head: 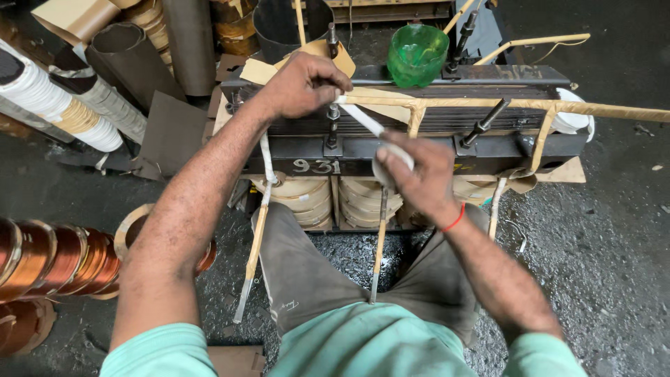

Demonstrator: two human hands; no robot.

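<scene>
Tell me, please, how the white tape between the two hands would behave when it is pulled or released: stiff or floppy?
The white tape is probably floppy and light: it is a thin flat strip, straight only because it is stretched between the left hand and the small roll in the right hand. Released, it would likely sag. The round roll might roll away if dropped.

1. A marking (pixel 315 166) of pale painted figures is showing on the dark metal bar at the front of the wound assembly, just left of the picture's middle.
2. Fainter yellowish figures (pixel 517 72) are showing on the dark top plate at the far side, right of the green plastic cup (pixel 417 52).
3. No packages, signs or screens are showing.
</scene>
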